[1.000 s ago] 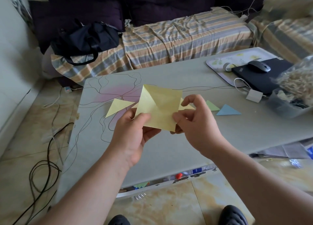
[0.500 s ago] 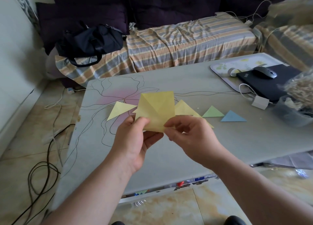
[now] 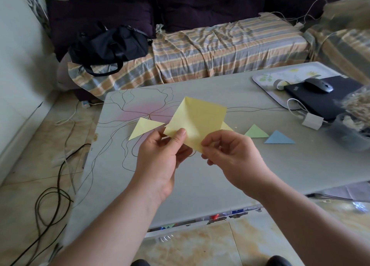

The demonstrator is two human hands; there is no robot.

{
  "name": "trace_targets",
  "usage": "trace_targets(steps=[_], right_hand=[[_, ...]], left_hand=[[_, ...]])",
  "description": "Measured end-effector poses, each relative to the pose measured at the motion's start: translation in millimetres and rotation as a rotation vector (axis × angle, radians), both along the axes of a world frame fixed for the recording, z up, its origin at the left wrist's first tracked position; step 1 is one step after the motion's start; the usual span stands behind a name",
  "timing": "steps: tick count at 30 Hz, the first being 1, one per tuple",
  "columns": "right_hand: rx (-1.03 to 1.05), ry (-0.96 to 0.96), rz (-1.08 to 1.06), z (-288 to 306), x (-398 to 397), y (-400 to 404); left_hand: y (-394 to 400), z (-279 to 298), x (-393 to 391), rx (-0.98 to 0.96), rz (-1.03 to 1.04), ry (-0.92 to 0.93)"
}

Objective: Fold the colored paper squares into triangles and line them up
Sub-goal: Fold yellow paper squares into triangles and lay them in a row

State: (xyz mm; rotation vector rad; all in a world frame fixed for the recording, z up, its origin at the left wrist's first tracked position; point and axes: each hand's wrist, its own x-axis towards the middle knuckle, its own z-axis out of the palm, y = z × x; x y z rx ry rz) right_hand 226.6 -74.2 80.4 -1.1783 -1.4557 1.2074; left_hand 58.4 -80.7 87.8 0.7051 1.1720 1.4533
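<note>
My right hand (image 3: pixel 232 155) has slid down to the yellow paper (image 3: pixel 197 122)'s lower corner, both grips pinching it above the table (image 3: pixel 280 165), left hand (image 3: pixel 160 157) too; uneven pulling could skew the crease.

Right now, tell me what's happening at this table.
A person is folding paper. Both hands hold a yellow sheet up above the grey table: the left hand pinches its lower left edge, the right hand its bottom corner. It is creased but not yet a triangle. Finished triangles lie in a row behind: yellow, another yellow mostly hidden, green and blue.
</note>
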Motion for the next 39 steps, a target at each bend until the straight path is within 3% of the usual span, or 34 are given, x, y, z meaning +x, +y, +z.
trace_targets(steps=[5,8,13,16,21,31,34,39], right_hand=[[-0.025,-0.088,0.069,1,0,-3],[-0.061,-0.023,0.066,1,-3,-2],[-0.179,0.223,-0.026,3,-4,2],[-0.195,0.265,-0.014,4,-4,2],[-0.208,0.246,0.011,3,-9,-2],[-0.021,-0.003,0.018,1,-6,-4],[0.037,-0.058,-0.018,2,-1,-3],[0.216,-0.203,-0.336,4,18,13]], left_hand=[[1,3,1,-0.013,0.027,-0.088],[2,3,3,-0.028,0.014,-0.12],[-3,-5,10,0.029,-0.112,0.211],[-6,-12,10,0.077,-0.14,0.364],[-4,-13,7,0.064,-0.1,0.405],[2,-10,4,0.003,0.069,0.312],[2,-6,-4,0.014,0.085,0.42],[3,-2,-21,0.099,0.048,0.733]])
